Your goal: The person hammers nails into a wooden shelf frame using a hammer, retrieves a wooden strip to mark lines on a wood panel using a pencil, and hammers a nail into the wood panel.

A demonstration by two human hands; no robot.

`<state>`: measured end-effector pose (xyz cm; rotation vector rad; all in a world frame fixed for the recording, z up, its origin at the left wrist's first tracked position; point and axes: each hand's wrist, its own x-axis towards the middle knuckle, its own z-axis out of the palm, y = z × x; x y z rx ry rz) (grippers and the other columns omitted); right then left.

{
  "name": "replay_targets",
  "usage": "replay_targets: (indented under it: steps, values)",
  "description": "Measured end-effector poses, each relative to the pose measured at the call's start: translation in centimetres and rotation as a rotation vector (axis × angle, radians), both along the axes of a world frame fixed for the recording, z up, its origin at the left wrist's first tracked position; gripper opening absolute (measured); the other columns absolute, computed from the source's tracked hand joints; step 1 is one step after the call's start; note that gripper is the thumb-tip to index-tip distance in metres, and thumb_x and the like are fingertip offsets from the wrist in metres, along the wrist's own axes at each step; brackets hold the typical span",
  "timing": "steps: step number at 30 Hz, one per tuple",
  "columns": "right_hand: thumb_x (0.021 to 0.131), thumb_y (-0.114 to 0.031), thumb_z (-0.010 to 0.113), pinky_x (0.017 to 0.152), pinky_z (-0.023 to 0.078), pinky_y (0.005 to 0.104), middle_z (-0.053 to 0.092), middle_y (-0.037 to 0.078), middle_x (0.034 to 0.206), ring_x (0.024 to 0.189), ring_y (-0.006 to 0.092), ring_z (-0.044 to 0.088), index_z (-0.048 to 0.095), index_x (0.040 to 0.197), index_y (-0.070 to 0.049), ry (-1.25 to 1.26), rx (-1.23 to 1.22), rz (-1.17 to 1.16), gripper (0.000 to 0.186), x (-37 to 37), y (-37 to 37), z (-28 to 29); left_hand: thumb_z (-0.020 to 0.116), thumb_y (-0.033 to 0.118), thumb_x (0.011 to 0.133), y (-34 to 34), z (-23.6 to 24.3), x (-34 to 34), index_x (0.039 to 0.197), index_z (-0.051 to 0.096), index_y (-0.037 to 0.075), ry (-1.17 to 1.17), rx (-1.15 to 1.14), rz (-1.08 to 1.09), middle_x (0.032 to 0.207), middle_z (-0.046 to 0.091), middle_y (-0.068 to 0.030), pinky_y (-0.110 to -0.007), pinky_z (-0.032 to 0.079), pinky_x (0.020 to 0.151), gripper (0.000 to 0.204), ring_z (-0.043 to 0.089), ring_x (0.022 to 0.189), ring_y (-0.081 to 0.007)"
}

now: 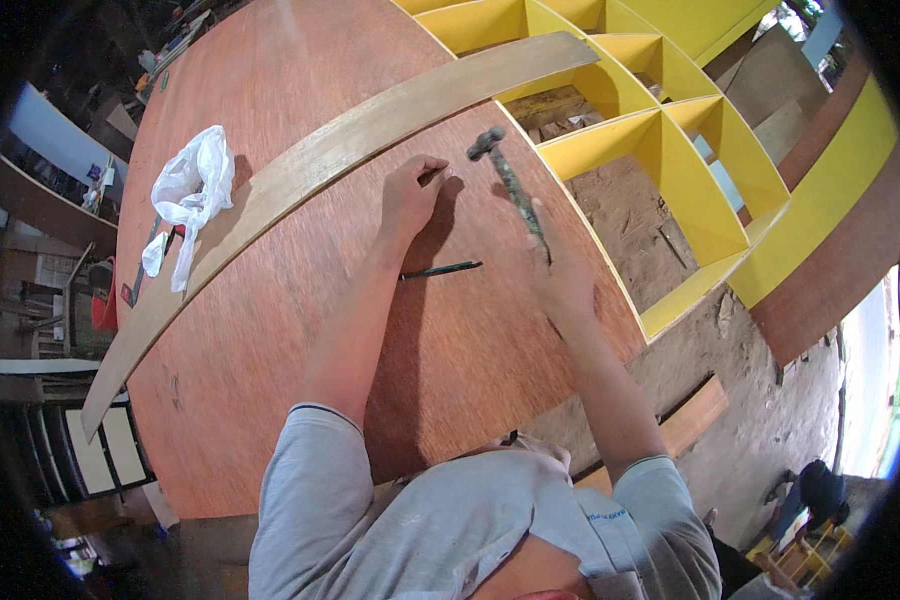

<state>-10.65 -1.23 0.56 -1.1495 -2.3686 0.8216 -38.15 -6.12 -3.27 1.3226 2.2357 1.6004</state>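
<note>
The right hand [562, 285] is clamped on the handle of a hammer [508, 182], whose head is raised just above and beside the left hand [413, 195]. The left hand's fingers are pinched together and press down on the reddish board [300, 330], apparently steadying a nail, though the nail itself is too small to make out. So the nailing looks under way, with the blow not yet landed and the nail not yet driven home. Just below the left hand, between the two forearms, a dark thin tool [440, 269] lies flat on the board. Just beyond the left hand a long pale wooden strip [300, 170] runs across the board. Farther left of it sits a crumpled white plastic bag [192, 190]. Beyond the hammer stands a yellow shelf frame [670, 150], its compartments open.
</note>
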Motion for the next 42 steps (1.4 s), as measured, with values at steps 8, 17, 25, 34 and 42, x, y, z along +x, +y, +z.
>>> replay_targets:
  steps: [8, 17, 25, 34, 42]
  values:
    - [0.111, -0.030, 0.057, 0.071, 0.052, 0.0437, 0.067, 0.022, 0.085, 0.072, 0.0325, 0.066, 0.046, 0.164, -0.025, 0.217, 0.011, -0.029, 0.054, -0.1, 0.4, -0.9, 0.079, 0.009, 0.094, -0.1, -0.2, -0.3, 0.106, 0.077, 0.001, -0.014, 0.007, -0.059, 0.099, 0.080, -0.0158, -0.034, 0.061, 0.082, 0.014, 0.079, 0.092, -0.0252]
    - [0.112, -0.030, 0.057, 0.072, 0.052, 0.0439, 0.066, 0.020, 0.084, 0.072, 0.0302, 0.064, 0.046, 0.164, -0.026, 0.160, -0.014, -0.025, 0.054, -0.3, 0.0, 0.0, 0.081, 0.014, 0.095, -0.1, -0.2, -0.4, 0.108, 0.078, 0.002, -0.019, -0.006, -0.068, 0.099, 0.079, -0.0156, -0.035, 0.060, 0.083, 0.018, 0.078, 0.091, -0.0250]
    - [0.107, -0.024, 0.062, 0.073, 0.055, 0.0493, 0.071, 0.025, 0.095, 0.081, 0.0420, 0.072, 0.048, 0.163, -0.031, 0.165, 0.124, -0.010, 0.057, -0.3, 0.2, -1.3, 0.082, 0.011, 0.094, 0.0, -0.2, -0.5, 0.107, 0.078, 0.002, -0.011, -0.001, -0.072, 0.098, 0.080, -0.0150, -0.035, 0.060, 0.083, 0.017, 0.079, 0.092, -0.0249]
    - [0.107, -0.027, 0.063, 0.073, 0.055, 0.0527, 0.071, 0.024, 0.088, 0.079, 0.0433, 0.071, 0.047, 0.163, -0.035, 0.089, 0.066, 0.040, 0.059, -0.2, -0.2, 1.0, 0.082, 0.009, 0.088, 0.0, 0.2, 0.1, 0.119, 0.074, 0.006, -0.026, -0.025, -0.099, 0.095, 0.080, -0.0113, -0.036, 0.062, 0.082, 0.033, 0.079, 0.090, -0.0256]
    - [0.107, -0.022, 0.063, 0.077, 0.056, 0.0475, 0.074, 0.024, 0.100, 0.085, 0.0409, 0.073, 0.049, 0.162, -0.030, -0.048, 0.207, 0.131, 0.057, -1.1, -0.2, 1.8, 0.084, 0.014, 0.086, 0.4, -0.8, -0.5, 0.122, 0.072, 0.006, 0.036, 0.033, -0.061, 0.093, 0.080, -0.0109, -0.038, 0.061, 0.081, 0.039, 0.078, 0.089, -0.0282]
